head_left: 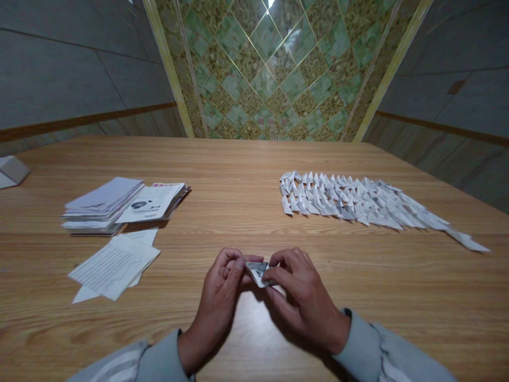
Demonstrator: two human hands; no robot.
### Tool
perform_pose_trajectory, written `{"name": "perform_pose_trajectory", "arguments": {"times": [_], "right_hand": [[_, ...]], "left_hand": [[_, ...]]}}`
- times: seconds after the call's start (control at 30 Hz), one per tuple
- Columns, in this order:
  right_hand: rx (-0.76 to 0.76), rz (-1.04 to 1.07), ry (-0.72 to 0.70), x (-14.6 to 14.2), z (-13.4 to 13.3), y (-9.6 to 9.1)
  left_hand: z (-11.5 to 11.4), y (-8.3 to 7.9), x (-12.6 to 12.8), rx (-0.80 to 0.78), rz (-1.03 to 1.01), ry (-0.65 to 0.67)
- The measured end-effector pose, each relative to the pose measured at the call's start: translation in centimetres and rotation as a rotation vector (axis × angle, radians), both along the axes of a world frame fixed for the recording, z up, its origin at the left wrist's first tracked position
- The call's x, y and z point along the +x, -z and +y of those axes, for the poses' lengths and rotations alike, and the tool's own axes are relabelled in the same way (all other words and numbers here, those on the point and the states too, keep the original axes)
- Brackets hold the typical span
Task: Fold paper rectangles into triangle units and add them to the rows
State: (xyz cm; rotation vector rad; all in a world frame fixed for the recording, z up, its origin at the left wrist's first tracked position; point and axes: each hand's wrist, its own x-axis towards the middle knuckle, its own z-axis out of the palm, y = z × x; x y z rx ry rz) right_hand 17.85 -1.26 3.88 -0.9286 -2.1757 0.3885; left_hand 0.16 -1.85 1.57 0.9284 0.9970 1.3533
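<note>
Both hands meet over the near middle of a wooden table (246, 175). My left hand (217, 297) and my right hand (304, 300) pinch a small folded piece of printed paper (257, 271) between their fingertips, just above the tabletop. The fingers of both hands are curled closed on it. Grey sleeves cover both wrists.
Several rows of small folded paper triangles (358, 200) lie at the right. A stack of printed sheets (119, 206) sits at the left, with loose cut sheets (113, 265) in front of it. A pale box corner (11, 171) shows at the far left edge.
</note>
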Motion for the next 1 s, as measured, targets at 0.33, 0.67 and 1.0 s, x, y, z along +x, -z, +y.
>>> {"name": "perform_pose_trajectory", "arguments": {"times": [0.33,0.67,1.0], "right_hand": [[-0.121,0.172,0.002,0.1,0.7,0.6],[-0.191,0.204,0.046,0.1,1.1,0.8],[-0.524,0.378,0.082,-0.1,1.2,0.7]], "left_hand": [[-0.1,-0.4,0.4,-0.027,-0.121,0.013],[-0.2,-0.6,0.2,0.012,0.019,0.063],[0.2,-0.9,0.7,-0.003,0.011,-0.002]]}}
